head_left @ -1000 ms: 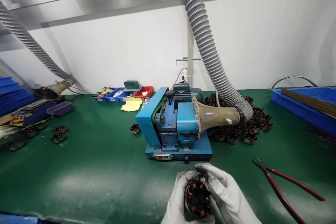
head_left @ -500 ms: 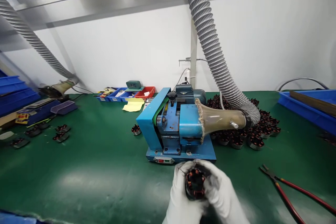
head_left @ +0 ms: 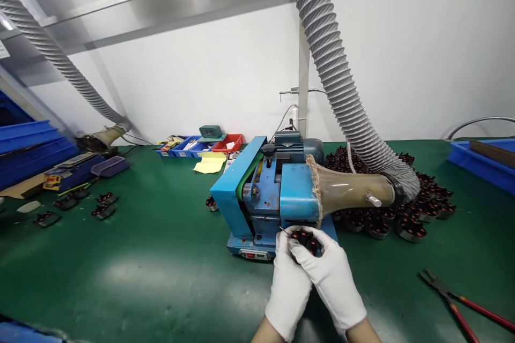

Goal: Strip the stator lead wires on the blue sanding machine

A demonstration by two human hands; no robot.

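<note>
Both my hands wear white gloves and hold one motor stator [head_left: 308, 241], a dark ring with copper-coloured windings. My left hand [head_left: 287, 284] grips its left side, and a thin wire end sticks out near those fingertips. My right hand [head_left: 332, 276] wraps the right side, its thumb lying across the front. Part of the stator is hidden by the gloves. It is held right at the front of a blue belt-driven machine [head_left: 267, 198], beneath the blue hood; whether it touches the machine I cannot tell.
A tan duct funnel [head_left: 350, 190] joins the hood to a grey hose [head_left: 333, 75]. Many stators [head_left: 410, 228] are heaped behind it. Red-handled pliers [head_left: 448, 295] lie at right. Blue trays [head_left: 491, 163] stand at the far right, others left. Small bins [head_left: 227, 143] sit at the back.
Both hands have moved up and forward with the stator, to the machine's front below the hood. My right thumb now lies across the stator. The view has shifted slightly.
</note>
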